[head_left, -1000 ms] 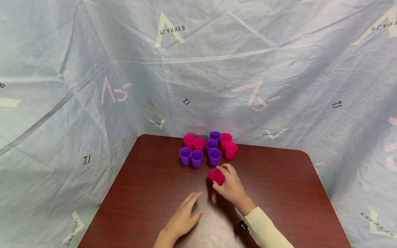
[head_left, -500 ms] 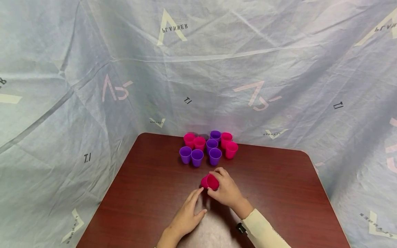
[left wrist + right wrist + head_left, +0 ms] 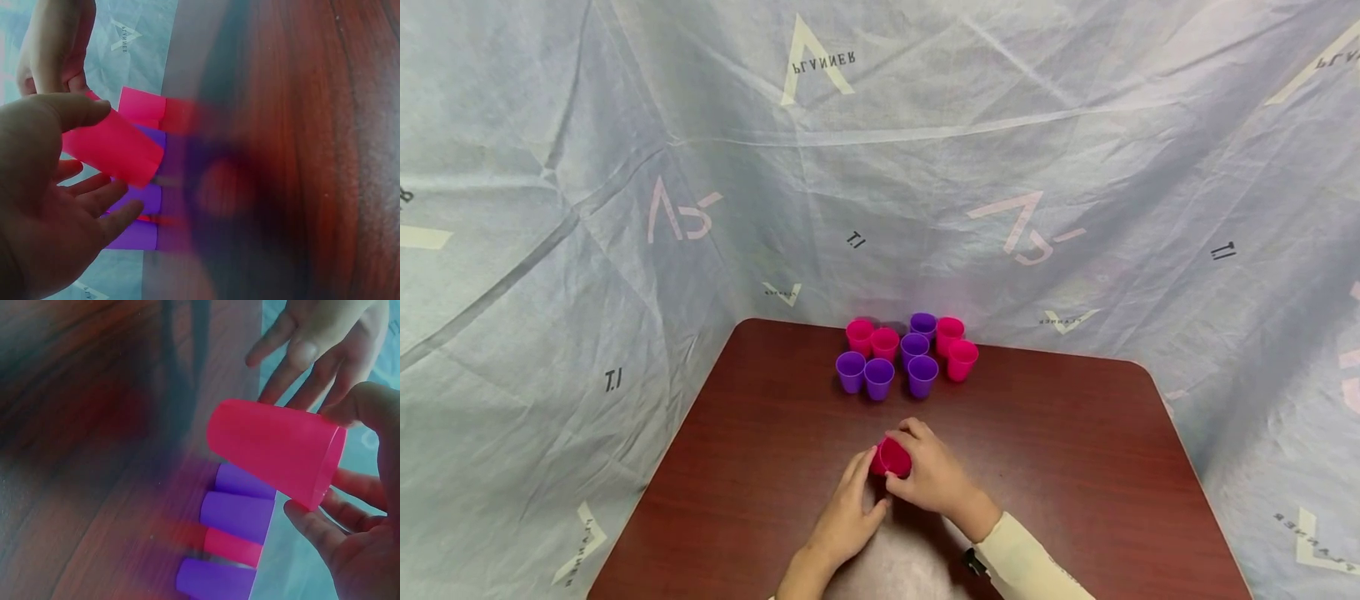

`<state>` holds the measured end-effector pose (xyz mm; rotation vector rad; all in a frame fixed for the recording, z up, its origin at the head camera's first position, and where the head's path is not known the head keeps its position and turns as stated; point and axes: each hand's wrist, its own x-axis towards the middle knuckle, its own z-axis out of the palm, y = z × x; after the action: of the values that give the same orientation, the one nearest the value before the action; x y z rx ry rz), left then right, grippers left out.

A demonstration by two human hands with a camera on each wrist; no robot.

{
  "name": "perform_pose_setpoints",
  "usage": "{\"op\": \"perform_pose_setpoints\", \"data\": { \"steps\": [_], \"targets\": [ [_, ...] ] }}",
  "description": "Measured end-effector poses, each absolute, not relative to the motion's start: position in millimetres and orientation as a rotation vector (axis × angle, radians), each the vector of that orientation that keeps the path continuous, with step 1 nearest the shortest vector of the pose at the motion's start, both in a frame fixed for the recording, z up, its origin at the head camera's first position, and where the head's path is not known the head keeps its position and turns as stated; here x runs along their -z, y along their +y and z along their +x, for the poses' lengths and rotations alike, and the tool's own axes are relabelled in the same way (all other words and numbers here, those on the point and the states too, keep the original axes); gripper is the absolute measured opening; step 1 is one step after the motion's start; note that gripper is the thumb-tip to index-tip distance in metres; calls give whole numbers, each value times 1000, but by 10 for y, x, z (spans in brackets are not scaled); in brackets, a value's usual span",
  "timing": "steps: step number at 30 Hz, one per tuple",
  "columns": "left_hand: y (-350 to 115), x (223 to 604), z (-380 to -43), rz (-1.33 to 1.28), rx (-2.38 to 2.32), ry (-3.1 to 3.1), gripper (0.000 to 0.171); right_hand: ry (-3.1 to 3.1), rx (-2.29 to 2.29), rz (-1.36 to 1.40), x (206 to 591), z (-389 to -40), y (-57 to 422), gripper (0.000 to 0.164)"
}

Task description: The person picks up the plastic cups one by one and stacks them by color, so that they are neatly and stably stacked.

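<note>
A bright pink cup (image 3: 894,457) is tilted on its side above the table, its mouth toward my right hand (image 3: 936,475). Thumb and fingers of that hand grip it near the rim, as the right wrist view shows with the cup's wall (image 3: 272,447). My left hand (image 3: 841,518) is at the cup's other side, fingers spread and relaxed. Its fingertips are right at the cup's base end in the head view. Seen from the left wrist, the left thumb (image 3: 84,110) overlaps the cup (image 3: 125,150) and the other fingers lie below it.
Upright purple cups, one of them in front (image 3: 878,382), and pink cups, one at the right (image 3: 962,362), stand grouped near the back edge of the brown table (image 3: 1060,442). Grey printed fabric (image 3: 917,183) hangs behind and at both sides.
My right hand has brought the pink cup left and nearer to me, to the left hand's fingertips. The left hand has shifted only slightly. The cups at the back have not moved.
</note>
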<state>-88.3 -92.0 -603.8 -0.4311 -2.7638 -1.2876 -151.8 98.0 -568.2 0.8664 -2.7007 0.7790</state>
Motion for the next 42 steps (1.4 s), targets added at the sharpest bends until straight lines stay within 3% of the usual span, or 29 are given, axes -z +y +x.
{"op": "perform_pose_setpoints", "data": {
  "steps": [25,37,42],
  "targets": [
    [-859,6183,-926,-258,1219,-2715,84,-2667,-729,1026,5825,-1361,867,59],
    [-895,6271,-819,-266,1084,-2701,96,-2590,-865,954,5823,-1474,979,36],
    [-907,6278,-805,-273,966,-2748,88,-2590,-869,903,5795,-1597,1040,35]
  ]
}}
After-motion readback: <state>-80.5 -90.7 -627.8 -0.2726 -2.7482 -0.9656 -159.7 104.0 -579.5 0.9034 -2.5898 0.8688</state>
